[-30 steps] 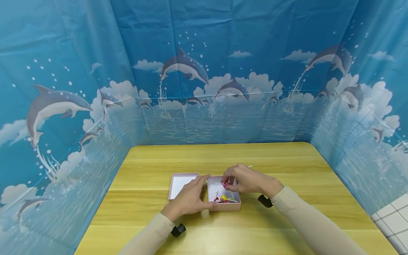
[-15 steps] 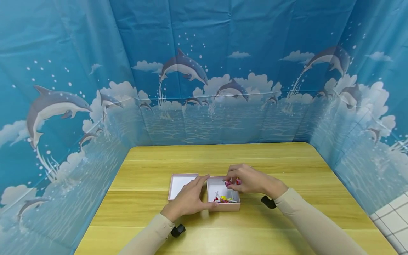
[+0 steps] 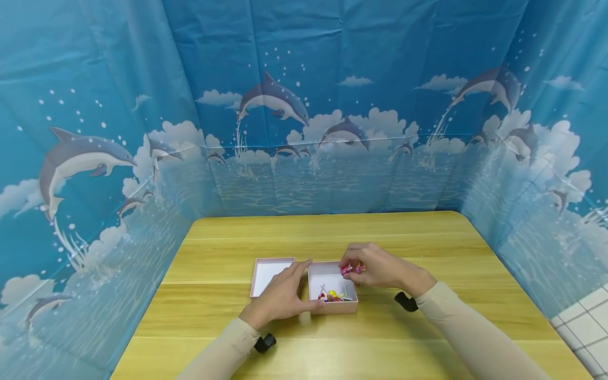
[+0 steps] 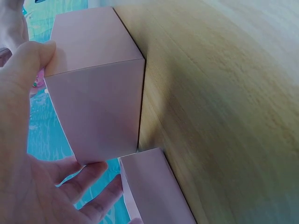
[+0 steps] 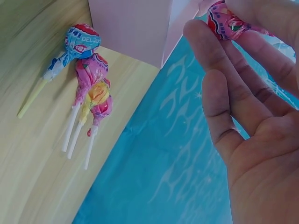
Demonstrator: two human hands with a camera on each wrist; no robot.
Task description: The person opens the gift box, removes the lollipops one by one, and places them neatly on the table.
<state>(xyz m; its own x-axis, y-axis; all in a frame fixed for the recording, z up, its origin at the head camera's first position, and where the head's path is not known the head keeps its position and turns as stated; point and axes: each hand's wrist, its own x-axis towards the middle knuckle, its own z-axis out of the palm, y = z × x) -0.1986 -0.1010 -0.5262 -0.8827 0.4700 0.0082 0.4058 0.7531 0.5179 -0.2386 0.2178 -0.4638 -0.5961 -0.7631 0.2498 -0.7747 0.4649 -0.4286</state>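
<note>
Left hand (image 3: 282,296): spread along the box's near side, thumb at one corner, fingertips at another, gripping it.

Right hand (image 3: 377,268): pinching a pink-wrapped lollipop (image 5: 226,21) by thumb and fingers at the box's right rim; remaining fingers loosely extended.

Box (image 3: 334,308): pink outside, white inside, between the hands. Holds a small cluster of lollipops (image 3: 334,296) beside the left thumb.

Loose lollipops, four, on the table just outside the box, near the right hand: blue (image 5: 82,41), pink (image 5: 91,72), yellow (image 5: 99,93) and a second pink (image 5: 102,108).

Step, as judged: one lollipop being passed across the rim while the left hand steadies the box; whether inward or outward cannot be told. The next move seems to call for a firm pinch, guiding the sweet past the wall before release.

Lid-like tray (image 3: 271,277): just beyond the left hand, partly covered by it.

Table (image 3: 370,348): yellow wood grain, under both hands.

Dolphin curtain (image 3: 304,184): well beyond them.
</note>
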